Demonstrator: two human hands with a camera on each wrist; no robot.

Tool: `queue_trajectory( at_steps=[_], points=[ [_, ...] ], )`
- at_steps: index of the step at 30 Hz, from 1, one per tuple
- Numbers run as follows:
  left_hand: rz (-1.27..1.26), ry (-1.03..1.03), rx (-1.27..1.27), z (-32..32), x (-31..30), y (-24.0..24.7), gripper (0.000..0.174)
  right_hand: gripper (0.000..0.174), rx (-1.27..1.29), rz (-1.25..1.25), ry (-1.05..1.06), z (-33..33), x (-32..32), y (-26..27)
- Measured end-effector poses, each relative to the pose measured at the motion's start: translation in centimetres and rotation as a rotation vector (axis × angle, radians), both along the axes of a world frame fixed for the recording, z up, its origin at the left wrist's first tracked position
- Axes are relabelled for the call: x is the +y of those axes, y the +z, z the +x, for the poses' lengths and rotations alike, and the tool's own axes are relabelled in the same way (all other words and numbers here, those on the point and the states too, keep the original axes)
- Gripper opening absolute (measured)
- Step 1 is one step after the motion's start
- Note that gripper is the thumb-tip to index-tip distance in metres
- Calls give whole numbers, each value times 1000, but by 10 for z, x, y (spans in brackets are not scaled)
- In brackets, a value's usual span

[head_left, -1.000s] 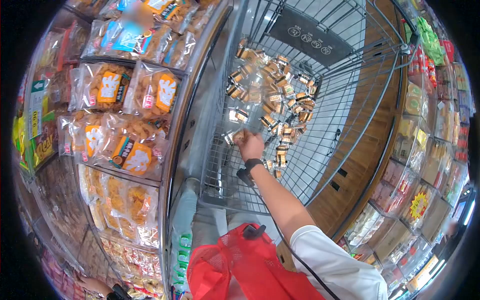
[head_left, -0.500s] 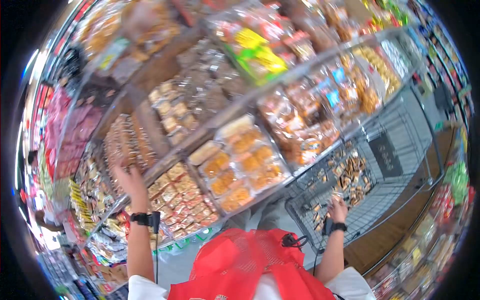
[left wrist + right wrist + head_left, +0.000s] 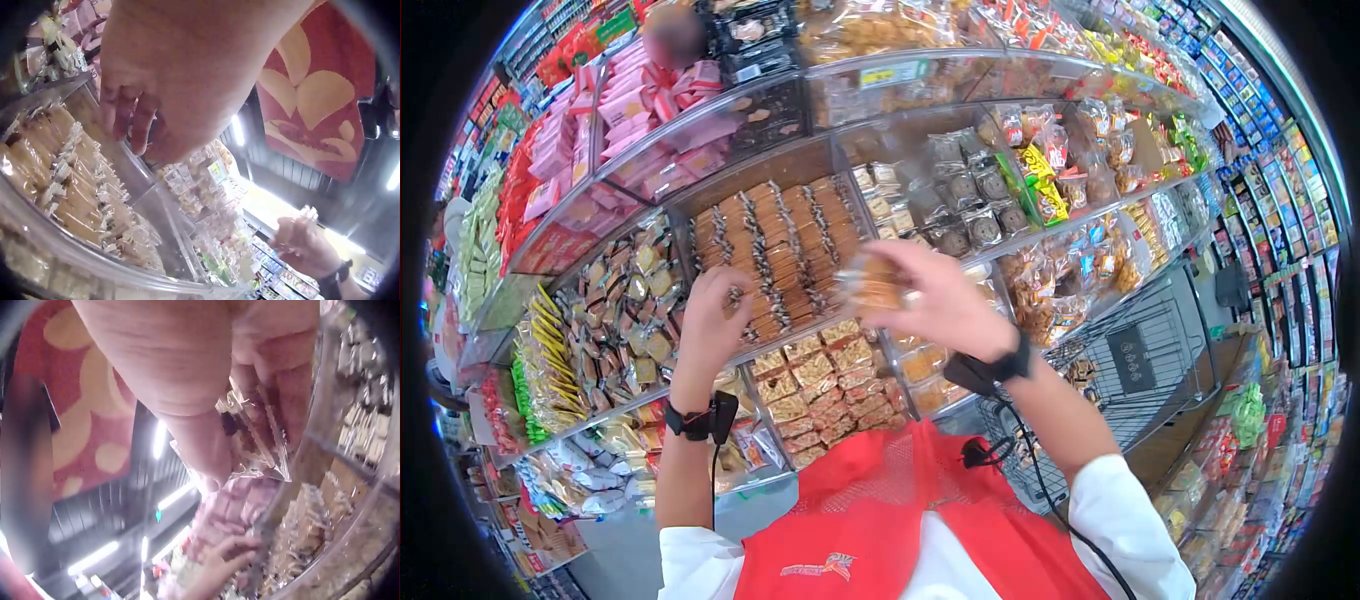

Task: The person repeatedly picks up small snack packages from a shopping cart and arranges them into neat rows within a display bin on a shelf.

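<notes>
My right hand point(image 3: 935, 300) holds brown snacks in clear wrappers point(image 3: 875, 288), blurred in the head view, over the right part of a bin. The right wrist view shows crinkled clear wrapper point(image 3: 262, 450) between thumb and fingers. Rows of similar brown wrapped snacks point(image 3: 795, 235) fill that bin, their twisted ends standing in lines. Over the bin's left front side is my left hand point(image 3: 712, 315), fingers loosely bent. In the left wrist view its fingers point(image 3: 142, 125) bend beside the bin's far wall, with nothing visible in them.
Clear dividers separate the neighbouring bins: nut-topped squares point(image 3: 830, 375) in front, assorted packets point(image 3: 625, 310) at left, dark round biscuits point(image 3: 975, 205) at right. Pink packages point(image 3: 650, 90) stand on the upper tier. A wire shopping cart point(image 3: 1165, 345) stands at right, with small packets inside.
My view has turned from the cart to the bins. My right hand has moved left from the cart to the brown snacks' bin, carrying wrapped snacks. The left hand stays at that bin.
</notes>
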State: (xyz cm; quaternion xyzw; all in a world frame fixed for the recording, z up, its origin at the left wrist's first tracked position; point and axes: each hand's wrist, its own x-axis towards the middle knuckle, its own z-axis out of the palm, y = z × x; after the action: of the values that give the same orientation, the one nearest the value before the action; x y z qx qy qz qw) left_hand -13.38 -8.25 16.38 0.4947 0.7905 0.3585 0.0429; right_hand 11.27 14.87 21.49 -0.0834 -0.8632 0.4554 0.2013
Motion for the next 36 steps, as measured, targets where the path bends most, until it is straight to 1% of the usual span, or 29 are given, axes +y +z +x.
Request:
queue_trajectory(
  at_steps=[1, 2, 5, 8, 9, 11, 13, 15, 16, 19, 21, 22, 24, 25, 28, 31, 32, 33, 34, 35, 36],
  points=[
    [-22, -28, 48, 1, -2, 5, 22, 63, -108, 138, 43, -35, -7, -3],
    [-5, -46, 105, 1, -3, 7, 21, 60, -120, 253, 83, -63, -10, -23],
    [-48, -31, 0, 3, -9, 13, 21, 61, -396, 418, 282, -107, -18, -35],
    [-59, -5, -32, -3, -16, 0, 20, 62, -392, 491, 263, -117, -25, -51],
    [-74, 7, -44, -4, -17, -3, 20, 57, -370, 510, 227, -119, -30, -59],
    [-91, 10, -69, -6, -18, -10, 25, 49, -322, 549, 149, -120, -41, -72],
    [-132, -19, -78, -6, -13, -6, 30, 50, -360, 575, 83, -124, -52, -76],
    [-179, -19, -77, -4, -6, -4, 34, 54, -439, 584, 22, -132, -60, -85],
    [-205, -20, -77, -2, -3, -2, 37, 62, -392, 565, 37, -133, -61, -86],
    [-383, -24, -96, 3, 16, 3, 44, 63, -489, 417, 108, -134, -59, -82],
    [-389, -34, -9, 5, 28, -6, 46, 61, -428, 242, 142, -138, -46, -106],
    [-391, -37, 33, 7, 31, -10, 47, 60, -397, 155, 160, -139, -42, -108],
    [-408, -53, 58, 5, 33, -10, 46, 58, -259, 204, 265, -131, -25, -109],
    [-417, -65, 73, 3, 34, -10, 46, 57, -190, 228, 313, -127, -21, -101],
    [-471, -98, 89, -1, 41, -14, 45, 48, -556, -66, 27, -127, -22, -83],
    [-536, -100, 213, 3, 46, -11, 44, 40, -676, 278, 34, -135, -30, -101],
    [-539, -104, 239, 3, 48, -8, 43, 33, -706, 284, 85, -133, -25, -87],
    [-542, -107, 265, 4, 47, -7, 42, 33, -710, 305, 108, -138, -23, -99],
    [-546, -112, 291, 4, 45, -6, 41, 34, -715, 324, 130, -150, -27, -121],
    [-469, -122, 312, 4, 44, -9, 41, 34, -722, 342, 154, -156, -31, -135],
    [-396, -132, 330, 4, 42, -13, 42, 34, -633, 294, 106, -152, -37, -135]
  ],
)
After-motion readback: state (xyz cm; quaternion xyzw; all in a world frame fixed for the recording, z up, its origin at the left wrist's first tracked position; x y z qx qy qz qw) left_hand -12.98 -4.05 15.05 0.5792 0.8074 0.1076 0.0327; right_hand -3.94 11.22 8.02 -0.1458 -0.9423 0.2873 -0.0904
